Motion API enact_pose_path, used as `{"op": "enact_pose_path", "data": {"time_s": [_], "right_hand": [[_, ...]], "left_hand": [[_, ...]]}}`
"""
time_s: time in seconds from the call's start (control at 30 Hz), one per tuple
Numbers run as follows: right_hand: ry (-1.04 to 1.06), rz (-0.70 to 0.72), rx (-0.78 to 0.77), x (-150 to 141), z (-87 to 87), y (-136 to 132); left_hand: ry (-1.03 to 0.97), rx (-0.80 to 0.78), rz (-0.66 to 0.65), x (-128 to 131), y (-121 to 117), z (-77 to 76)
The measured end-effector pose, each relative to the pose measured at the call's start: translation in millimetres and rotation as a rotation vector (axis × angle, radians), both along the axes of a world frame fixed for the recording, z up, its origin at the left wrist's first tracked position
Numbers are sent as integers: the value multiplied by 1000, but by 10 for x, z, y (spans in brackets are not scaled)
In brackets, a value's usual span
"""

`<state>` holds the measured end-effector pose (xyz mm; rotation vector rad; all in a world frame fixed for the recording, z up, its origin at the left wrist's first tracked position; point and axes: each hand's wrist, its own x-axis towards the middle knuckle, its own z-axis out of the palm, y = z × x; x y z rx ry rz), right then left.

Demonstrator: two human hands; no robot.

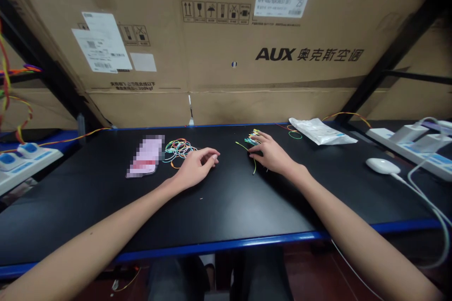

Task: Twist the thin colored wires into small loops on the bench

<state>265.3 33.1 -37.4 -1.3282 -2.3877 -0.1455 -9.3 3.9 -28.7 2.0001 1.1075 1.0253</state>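
Note:
My left hand point(197, 165) hovers low over the black table with its fingers curled in and the thumb near them; nothing shows between them. Just behind it lies a loose tangle of thin coloured wires point(178, 148). On the right, my right hand point(271, 153) reaches over a bundle of short wires with coloured ends point(252, 140), which its fingers partly cover. Its thumb and a fingertip close on a yellow-green wire point(254, 165), whose ends stick out to the left and toward me.
A pixelated phone-shaped item point(146, 155) lies left of the tangle. At the back right are a white plastic bag point(321, 131) and a white charger with a cable point(383, 166). Power strips point(420, 150) edge the table point(226, 216); a large cardboard box point(219, 89) stands behind.

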Motion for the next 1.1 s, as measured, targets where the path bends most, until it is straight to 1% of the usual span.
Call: {"op": "enact_pose_path", "data": {"time_s": [0.1, 0.2, 0.33, 0.5, 0.6, 0.7, 0.77, 0.87, 0.97, 1.03, 1.1], "right_hand": [[6, -16, -7, -4, 52, -36], [-24, -91, -3, 51, 76, -31], [-68, -213, 21, 162, 52, 17], [-96, -319, 39, 236, 1, 84], [-59, -321, 33, 257, -7, 109], [29, -249, 34, 238, 3, 104], [83, -188, 45, 165, 17, 68], [111, -104, 63, -76, 41, -24], [-1, 15, 32, -423, 41, -90], [-60, 61, -12, -644, 9, -90], [-98, 43, -81, -807, -50, -65]], "left_hand": [[15, 16, -9, 3, -14, 14], [16, 30, -3, -12, 15, 6], [34, 66, 12, -22, 45, -5], [81, 107, 18, -15, 31, -1], [130, 152, 24, -33, 53, -12], [205, 256, 38, -71, 97, -31], [249, 309, 33, -95, 117, -42], [244, 284, -34, -116, 124, -61], [248, 246, -114, -126, 124, -99], [347, 273, -125, -134, 136, -136], [478, 324, -108, -142, 155, -178]]}}
